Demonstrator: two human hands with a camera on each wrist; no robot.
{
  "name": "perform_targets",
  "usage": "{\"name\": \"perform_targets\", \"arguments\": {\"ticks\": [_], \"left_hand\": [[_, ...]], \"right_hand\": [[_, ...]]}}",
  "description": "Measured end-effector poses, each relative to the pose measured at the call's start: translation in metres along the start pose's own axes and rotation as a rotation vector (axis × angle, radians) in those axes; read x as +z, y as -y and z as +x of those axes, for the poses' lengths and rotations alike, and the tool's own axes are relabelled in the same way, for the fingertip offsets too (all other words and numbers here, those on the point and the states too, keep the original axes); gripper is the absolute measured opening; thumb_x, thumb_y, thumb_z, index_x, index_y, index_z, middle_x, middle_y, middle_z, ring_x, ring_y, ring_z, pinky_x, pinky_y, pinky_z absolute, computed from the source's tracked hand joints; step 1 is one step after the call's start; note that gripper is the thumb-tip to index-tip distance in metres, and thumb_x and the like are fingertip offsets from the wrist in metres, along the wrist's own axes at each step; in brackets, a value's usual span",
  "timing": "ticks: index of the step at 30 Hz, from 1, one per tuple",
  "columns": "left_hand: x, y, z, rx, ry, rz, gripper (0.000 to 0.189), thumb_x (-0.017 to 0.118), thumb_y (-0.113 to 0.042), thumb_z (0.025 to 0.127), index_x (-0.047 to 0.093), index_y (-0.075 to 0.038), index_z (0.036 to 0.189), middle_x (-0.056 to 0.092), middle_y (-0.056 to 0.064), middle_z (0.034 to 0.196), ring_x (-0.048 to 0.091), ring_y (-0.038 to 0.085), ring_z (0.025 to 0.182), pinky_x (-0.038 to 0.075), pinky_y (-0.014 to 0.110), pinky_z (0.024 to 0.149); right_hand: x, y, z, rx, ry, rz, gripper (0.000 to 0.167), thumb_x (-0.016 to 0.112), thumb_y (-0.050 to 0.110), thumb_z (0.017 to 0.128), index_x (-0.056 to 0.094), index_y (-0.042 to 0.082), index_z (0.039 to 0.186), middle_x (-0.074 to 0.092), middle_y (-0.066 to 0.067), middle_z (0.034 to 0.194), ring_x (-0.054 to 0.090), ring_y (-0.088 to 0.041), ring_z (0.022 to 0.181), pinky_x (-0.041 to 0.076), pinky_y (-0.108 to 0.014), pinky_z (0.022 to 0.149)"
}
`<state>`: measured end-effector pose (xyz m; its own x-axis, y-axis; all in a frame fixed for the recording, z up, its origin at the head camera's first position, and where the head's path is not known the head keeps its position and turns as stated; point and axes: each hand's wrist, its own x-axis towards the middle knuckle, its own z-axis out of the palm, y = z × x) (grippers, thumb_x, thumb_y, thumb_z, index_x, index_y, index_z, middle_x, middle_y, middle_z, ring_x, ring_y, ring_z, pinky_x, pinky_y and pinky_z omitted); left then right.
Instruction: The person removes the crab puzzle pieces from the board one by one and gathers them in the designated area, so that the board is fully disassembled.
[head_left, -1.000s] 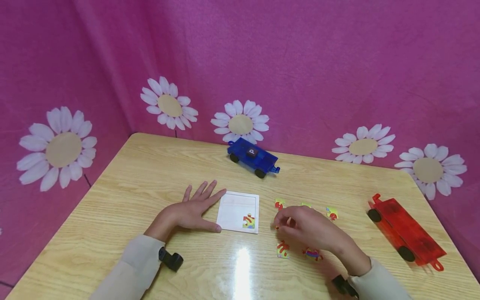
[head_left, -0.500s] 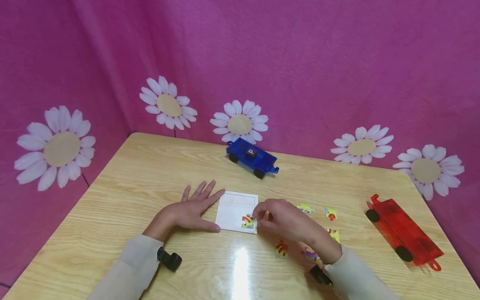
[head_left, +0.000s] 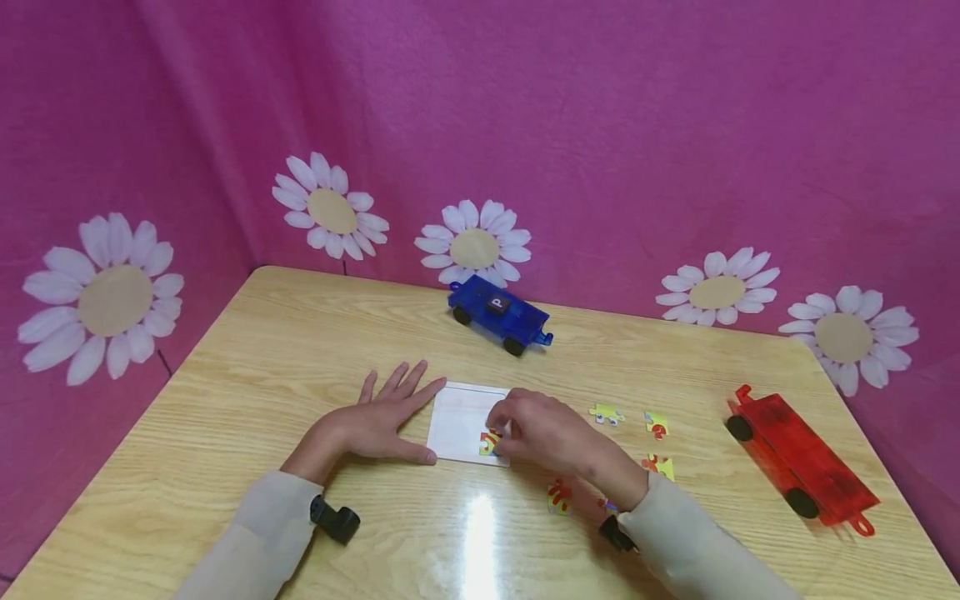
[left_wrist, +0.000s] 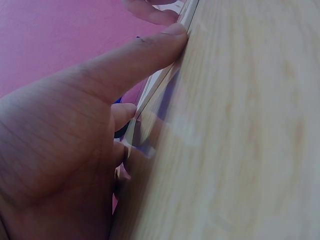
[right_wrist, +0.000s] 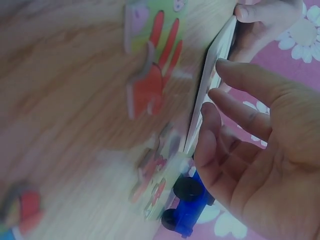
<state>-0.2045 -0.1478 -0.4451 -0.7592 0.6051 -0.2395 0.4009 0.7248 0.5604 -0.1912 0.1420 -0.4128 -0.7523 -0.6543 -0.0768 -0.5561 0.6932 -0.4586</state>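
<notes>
My left hand (head_left: 375, 425) lies spread at the left side of a square white puzzle board (head_left: 456, 421), its thumb and index finger touching the edge. In the left wrist view the thumb (left_wrist: 145, 55) presses that edge. My right hand (head_left: 543, 429) is over the board's right side with curled fingers, pinching a puzzle piece mostly hidden by the fingertips. A yellow-and-red puzzle piece (head_left: 487, 442) sits in the board's lower right corner. Right of the board lie several loose pieces, among them an eyes piece (head_left: 607, 414) and a red hand-shaped piece (right_wrist: 150, 85).
A blue toy car base (head_left: 498, 312) with a "P" block stands at the back of the wooden table (head_left: 315, 325). A red toy car base (head_left: 802, 458) is at the right. Behind hangs a pink curtain (head_left: 570, 125) with daisies.
My right hand has moved left from the loose pieces to the board's right side, bringing a piece. The left hand stays at the board's left edge. The view has shifted slightly.
</notes>
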Motion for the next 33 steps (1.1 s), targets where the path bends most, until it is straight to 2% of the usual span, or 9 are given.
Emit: {"name": "perform_targets", "arguments": {"ticks": [18,26,33], "left_hand": [[-0.0009,-0.0007,-0.0009,0.003,0.003,-0.01,0.107,0.072,-0.066,0.085,0.016,-0.027,0.167,-0.009,0.007,0.172,-0.015,0.032,0.155,-0.018,0.061,0.115],[-0.0017,-0.0027,-0.0007,-0.005,0.002,-0.006,0.106,0.073,-0.064,0.086,0.016,-0.027,0.167,-0.009,0.007,0.172,-0.015,0.032,0.155,-0.018,0.061,0.115],[-0.0016,-0.0028,-0.0015,-0.007,0.002,-0.013,0.107,0.074,-0.063,0.085,0.017,-0.026,0.167,-0.008,0.008,0.172,-0.015,0.032,0.155,-0.018,0.061,0.115]], "right_hand": [[0.0016,0.0019,0.0059,0.057,0.019,-0.005,0.022,0.084,0.016,0.087,0.072,0.014,0.105,0.063,0.006,0.093,0.055,-0.012,0.08,0.05,-0.033,0.071],[-0.0038,0.006,0.0076,0.085,0.005,0.036,0.005,0.073,0.013,0.096,0.073,0.016,0.101,0.067,0.01,0.087,0.058,-0.01,0.077,0.052,-0.033,0.073],[-0.0041,0.0041,0.0094,0.045,-0.021,0.042,0.007,0.07,0.009,0.099,0.073,0.015,0.098,0.068,0.01,0.088,0.058,-0.008,0.077,0.052,-0.029,0.072]]}}
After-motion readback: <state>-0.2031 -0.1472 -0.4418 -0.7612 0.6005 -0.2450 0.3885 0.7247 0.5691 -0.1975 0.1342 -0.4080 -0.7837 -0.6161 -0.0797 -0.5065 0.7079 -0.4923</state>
